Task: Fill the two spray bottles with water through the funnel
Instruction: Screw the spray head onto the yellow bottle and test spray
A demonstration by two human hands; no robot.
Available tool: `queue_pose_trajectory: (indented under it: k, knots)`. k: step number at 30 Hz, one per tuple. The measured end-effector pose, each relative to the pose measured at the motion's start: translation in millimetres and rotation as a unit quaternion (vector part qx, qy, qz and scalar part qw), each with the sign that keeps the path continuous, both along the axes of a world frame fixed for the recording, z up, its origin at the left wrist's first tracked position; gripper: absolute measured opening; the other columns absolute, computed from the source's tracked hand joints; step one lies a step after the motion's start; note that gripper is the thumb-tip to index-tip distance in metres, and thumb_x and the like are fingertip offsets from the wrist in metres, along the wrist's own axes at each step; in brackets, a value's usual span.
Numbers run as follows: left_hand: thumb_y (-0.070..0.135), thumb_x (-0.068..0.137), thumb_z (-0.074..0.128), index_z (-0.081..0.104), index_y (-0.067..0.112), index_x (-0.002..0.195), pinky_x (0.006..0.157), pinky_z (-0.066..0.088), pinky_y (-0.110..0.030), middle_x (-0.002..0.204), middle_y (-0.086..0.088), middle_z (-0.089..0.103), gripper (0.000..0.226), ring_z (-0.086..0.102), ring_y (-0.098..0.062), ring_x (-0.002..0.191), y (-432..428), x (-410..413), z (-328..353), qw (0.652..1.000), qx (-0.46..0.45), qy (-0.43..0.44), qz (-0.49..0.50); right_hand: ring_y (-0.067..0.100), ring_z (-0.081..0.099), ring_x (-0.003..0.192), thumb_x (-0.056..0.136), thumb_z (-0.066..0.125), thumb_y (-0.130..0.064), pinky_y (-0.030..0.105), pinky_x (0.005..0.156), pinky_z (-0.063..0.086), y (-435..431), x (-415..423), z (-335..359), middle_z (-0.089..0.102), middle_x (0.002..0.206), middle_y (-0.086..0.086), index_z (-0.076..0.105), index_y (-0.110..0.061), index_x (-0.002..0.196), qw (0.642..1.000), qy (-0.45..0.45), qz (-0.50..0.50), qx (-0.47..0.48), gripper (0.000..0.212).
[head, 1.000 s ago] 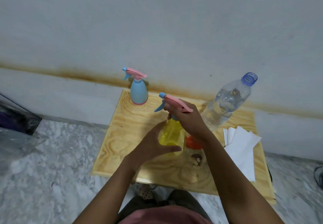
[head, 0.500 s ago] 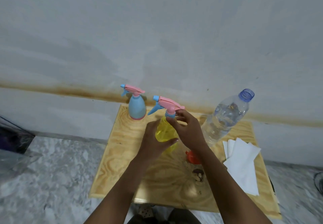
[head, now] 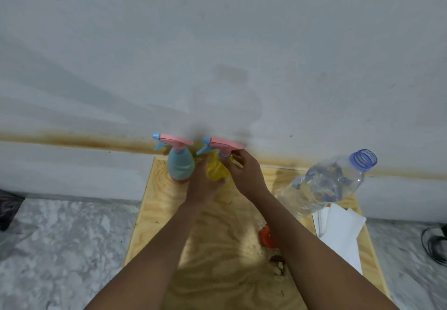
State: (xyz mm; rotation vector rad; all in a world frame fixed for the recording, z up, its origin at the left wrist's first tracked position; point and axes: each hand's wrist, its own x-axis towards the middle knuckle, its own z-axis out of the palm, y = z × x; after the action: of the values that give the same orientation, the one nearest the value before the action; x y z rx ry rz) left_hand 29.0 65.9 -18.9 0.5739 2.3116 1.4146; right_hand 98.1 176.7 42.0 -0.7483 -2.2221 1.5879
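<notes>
Standing at the table's [head: 154,215] far edge, the yellow bottle [head: 216,170] is now set just beside the blue bottle [head: 181,167], having been carried there from nearer the table's middle half a second and a second ago. The left hand [head: 202,186] is wrapped around its body, and the right hand [head: 246,173] is curled at the neck under the pink sprayer [head: 223,144], fingertips on the collar; how tightly either is closed cannot be told through the blur. Both sprayers are seen screwed on. The orange funnel [head: 267,236] is left lying near the table's right side, half hidden by the right forearm, and the uncapped water bottle [head: 324,186] stands by the far right corner, beside the paper sheets [head: 341,232]. Filling of this bottle is judged finished, with only the release left.
</notes>
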Motion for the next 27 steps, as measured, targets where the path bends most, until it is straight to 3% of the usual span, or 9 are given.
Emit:
queue_pose_trajectory:
  k: [2, 9, 14, 17, 20, 27]
  knots:
    - [0.017, 0.075, 0.082, 0.045, 0.018, 0.140, 0.096, 0.040, -0.023, 0.134, 0.000, 0.057, 0.075, 0.051, -0.010, 0.122, 1.9, -5.8, -5.5, 1.000, 0.005, -0.003, 0.003, -0.023, 0.057, 0.091, 0.091, 0.070, -0.021, 0.001, 0.077, 0.043, 1.4, -5.3, -6.4, 0.064, 0.098, -0.027, 0.064, -0.025, 0.114, 1.000, -0.002, -0.003, -0.002, 0.024]
    - [0.027, 0.076, 0.082, 0.045, 0.016, 0.142, 0.098, 0.039, -0.025, 0.135, -0.002, 0.057, 0.076, 0.051, -0.017, 0.127, 2.7, -16.6, -23.4, 1.000, -0.015, 0.007, 0.004, -0.017, 0.059, 0.097, 0.092, 0.068, -0.029, 0.005, 0.081, 0.046, 0.3, -16.1, -19.5, 0.067, 0.105, -0.018, 0.063, -0.022, 0.123, 1.000, -0.016, -0.008, 0.001, 0.031]
    - [0.026, 0.079, 0.079, 0.043, 0.015, 0.144, 0.100, 0.036, -0.023, 0.140, -0.003, 0.054, 0.075, 0.048, -0.018, 0.131, 6.4, -19.0, -25.6, 1.000, -0.018, 0.011, 0.001, 0.011, 0.060, 0.102, 0.089, 0.068, -0.039, 0.033, 0.087, 0.054, 3.6, -21.9, -22.5, 0.060, 0.111, -0.005, 0.063, -0.020, 0.119, 0.994, -0.066, -0.034, 0.085, 0.036]
    - [0.025, 0.081, 0.078, 0.041, 0.014, 0.144, 0.100, 0.035, -0.023, 0.140, -0.005, 0.052, 0.073, 0.047, -0.020, 0.132, 7.5, -18.7, -25.2, 1.000, -0.019, 0.023, -0.003, 0.008, 0.059, 0.096, 0.089, 0.066, -0.046, 0.031, 0.083, 0.054, 3.5, -20.8, -20.9, 0.058, 0.106, -0.007, 0.061, -0.021, 0.119, 0.988, -0.088, -0.039, 0.120, 0.039]
    - [0.030, 0.082, 0.076, 0.042, 0.015, 0.143, 0.106, 0.043, -0.034, 0.137, -0.004, 0.054, 0.072, 0.049, -0.021, 0.130, 6.8, -19.0, -27.6, 0.999, -0.026, 0.025, -0.005, 0.006, 0.059, 0.097, 0.089, 0.065, -0.047, 0.028, 0.083, 0.053, 2.7, -18.5, -19.1, 0.059, 0.108, -0.010, 0.060, -0.022, 0.119, 0.989, -0.083, -0.040, 0.119, 0.039]
    - [0.032, 0.081, 0.076, 0.044, 0.020, 0.140, 0.101, 0.048, -0.038, 0.131, -0.002, 0.059, 0.068, 0.055, -0.019, 0.122, 6.7, -18.9, -28.5, 0.999, -0.021, 0.026, -0.005, 0.007, 0.062, 0.107, 0.093, 0.066, -0.027, 0.036, 0.095, 0.053, 7.1, -6.9, -16.8, 0.064, 0.120, -0.005, 0.062, -0.022, 0.126, 0.995, -0.063, -0.004, 0.081, 0.034]
